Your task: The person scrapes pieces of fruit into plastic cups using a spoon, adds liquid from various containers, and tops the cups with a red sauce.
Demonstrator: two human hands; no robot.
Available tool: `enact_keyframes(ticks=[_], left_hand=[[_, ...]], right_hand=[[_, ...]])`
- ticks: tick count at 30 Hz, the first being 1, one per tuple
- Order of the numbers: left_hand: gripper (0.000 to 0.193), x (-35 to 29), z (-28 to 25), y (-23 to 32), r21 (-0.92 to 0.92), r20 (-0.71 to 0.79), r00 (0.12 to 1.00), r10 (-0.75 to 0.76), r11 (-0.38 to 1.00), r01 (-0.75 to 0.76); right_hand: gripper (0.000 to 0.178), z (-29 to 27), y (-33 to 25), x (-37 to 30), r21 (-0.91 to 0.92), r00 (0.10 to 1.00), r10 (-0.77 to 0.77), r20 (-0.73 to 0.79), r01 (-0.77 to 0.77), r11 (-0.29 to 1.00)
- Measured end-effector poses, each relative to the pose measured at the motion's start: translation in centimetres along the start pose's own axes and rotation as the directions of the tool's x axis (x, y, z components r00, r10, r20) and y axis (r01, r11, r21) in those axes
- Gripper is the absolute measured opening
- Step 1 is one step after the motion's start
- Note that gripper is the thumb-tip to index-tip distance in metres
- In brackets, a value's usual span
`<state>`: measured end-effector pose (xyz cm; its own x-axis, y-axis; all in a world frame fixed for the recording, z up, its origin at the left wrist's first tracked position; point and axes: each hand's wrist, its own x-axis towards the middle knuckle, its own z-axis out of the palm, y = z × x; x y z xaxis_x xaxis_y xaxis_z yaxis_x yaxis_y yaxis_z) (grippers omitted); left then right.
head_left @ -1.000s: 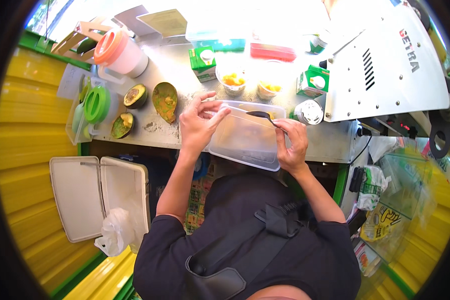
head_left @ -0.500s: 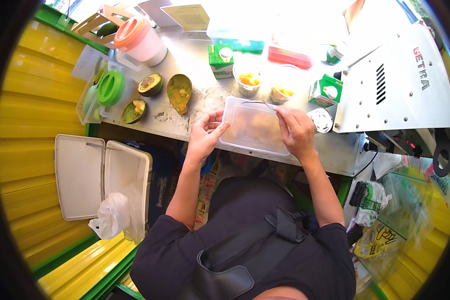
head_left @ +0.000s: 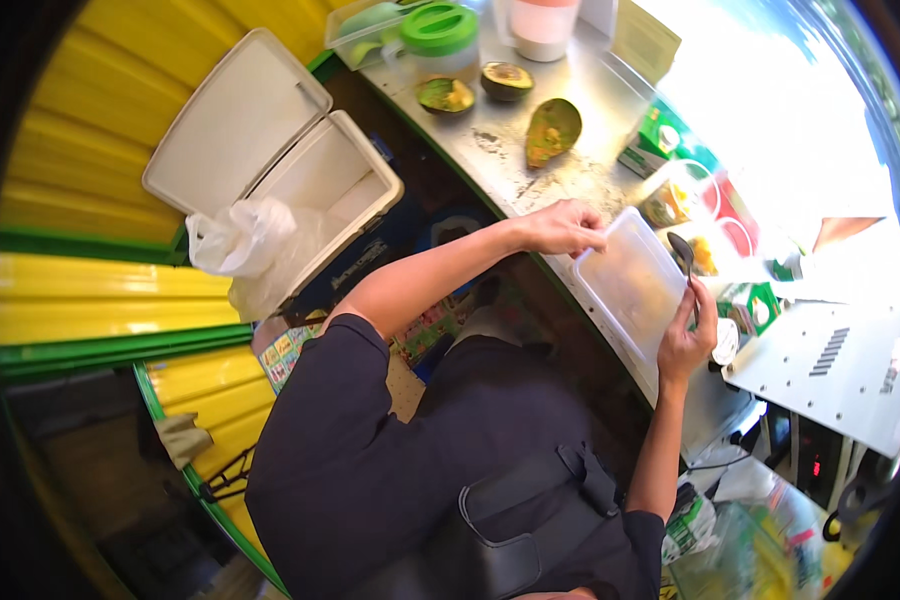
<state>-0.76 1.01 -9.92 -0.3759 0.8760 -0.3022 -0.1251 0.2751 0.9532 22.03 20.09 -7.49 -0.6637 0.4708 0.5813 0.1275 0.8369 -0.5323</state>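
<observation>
A frosted clear plastic container (head_left: 630, 285) with pale yellow contents lies at the counter's front edge. My left hand (head_left: 567, 228) is closed at its left corner, thumb and fingers pinching the rim. In my right hand (head_left: 692, 335) a dark metal spoon (head_left: 682, 250) is held by the handle, bowl up, over the container's right side. Just beyond stand two clear cups with yellow fruit pieces, a left cup (head_left: 670, 203) and a right cup (head_left: 707, 257). A scooped avocado half (head_left: 553, 133) and two more avocado halves (head_left: 507, 82) lie farther left.
A green-lidded pitcher (head_left: 438, 35) and a pink pitcher (head_left: 545, 22) stand at the far left of the counter (head_left: 490, 150). Green-and-white cartons (head_left: 655, 138) sit behind the cups. A white metal machine (head_left: 820, 370) is at right. An open cool box (head_left: 370, 190) with a plastic bag (head_left: 245, 235) stands below left.
The whole view has turned, so the counter now runs diagonally down to the right. The spoon has gone from lying level over the container to standing bowl up. My left hand stays at the rim.
</observation>
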Motion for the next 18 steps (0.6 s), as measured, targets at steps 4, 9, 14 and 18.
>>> enact_keyframes(ticks=[4, 9, 14, 18], left_hand=[[0.028, -5.5, -3.3, 1.8, 0.168, 0.041, 0.995, 0.086, 0.982, -0.092], [0.03, -14.7, -14.9, 2.6, 0.296, 0.011, 0.995, 0.102, 0.95, -0.1], [0.019, -24.2, -28.4, 6.3, 0.32, -0.134, 0.985, -0.111, 0.936, 0.149], [0.014, -30.1, -37.7, 4.2, 0.438, -0.27, 0.949, -0.163, 0.857, 0.272]], right_hand=[[0.015, 2.2, -3.0, -0.8, 0.272, 0.975, 0.216, 0.051, -0.222, 0.936], [0.017, 7.1, -9.3, 1.7, 0.457, 0.956, 0.206, 0.209, -0.282, 0.844], [0.022, 12.6, -15.6, 9.7, 0.535, 0.959, 0.155, 0.239, -0.263, 0.803], [0.028, 17.9, -21.5, 17.5, 0.476, 0.962, 0.017, 0.271, -0.149, 0.867]])
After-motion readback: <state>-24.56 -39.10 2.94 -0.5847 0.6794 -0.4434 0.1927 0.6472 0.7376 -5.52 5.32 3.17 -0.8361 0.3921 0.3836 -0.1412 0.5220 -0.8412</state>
